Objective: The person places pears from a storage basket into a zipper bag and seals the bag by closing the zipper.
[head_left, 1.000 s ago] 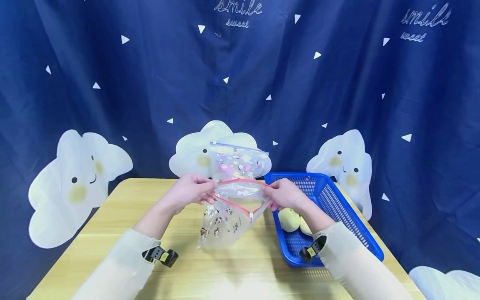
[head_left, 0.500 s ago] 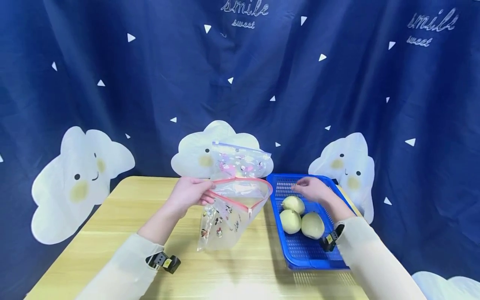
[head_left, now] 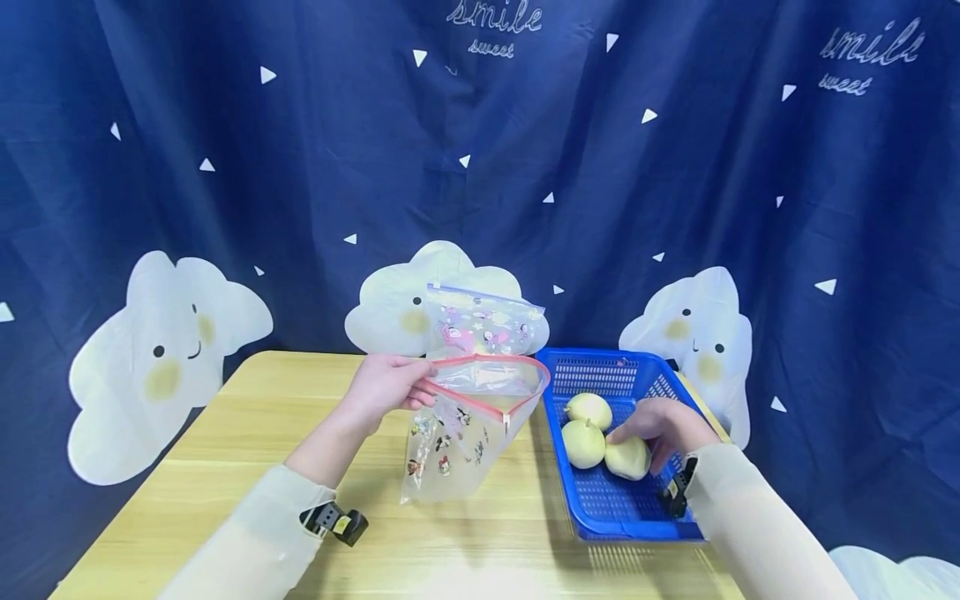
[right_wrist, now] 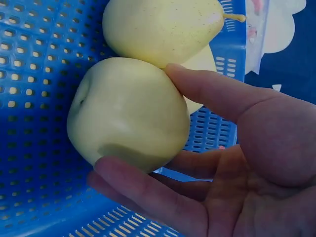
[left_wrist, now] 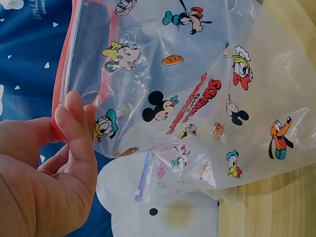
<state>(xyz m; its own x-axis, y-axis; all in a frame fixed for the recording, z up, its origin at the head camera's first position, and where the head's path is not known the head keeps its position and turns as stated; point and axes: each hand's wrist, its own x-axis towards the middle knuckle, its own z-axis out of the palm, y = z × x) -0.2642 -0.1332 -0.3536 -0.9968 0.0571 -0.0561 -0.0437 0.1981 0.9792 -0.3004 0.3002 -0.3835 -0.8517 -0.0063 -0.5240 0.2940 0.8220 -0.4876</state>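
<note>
A clear zip bag (head_left: pixel 457 450) with a red rim and cartoon prints hangs with its mouth spread. My left hand (head_left: pixel 386 387) pinches the rim at its left side; in the left wrist view the thumb and fingers (left_wrist: pixel 74 123) close on the red edge. Over the blue basket, my right hand (head_left: pixel 663 429) has its thumb and fingers around a pale yellow pear (right_wrist: pixel 128 113), which sits in the basket. Two more pears lie beside it: a near one (head_left: pixel 582 443) and a far one (head_left: pixel 589 410). The palm stays apart from the held pear.
The blue perforated basket (head_left: pixel 600 528) stands at the table's right. Behind the red-rimmed bag is a second clear bag (head_left: pixel 483 321) with a purple zip and pink prints. A navy curtain (head_left: pixel 337 150) hangs behind the wooden table (head_left: pixel 247 433).
My right hand has let go of the bag's rim, moved right over the basket and down onto the nearest right pear. My left hand keeps its pinch on the bag.
</note>
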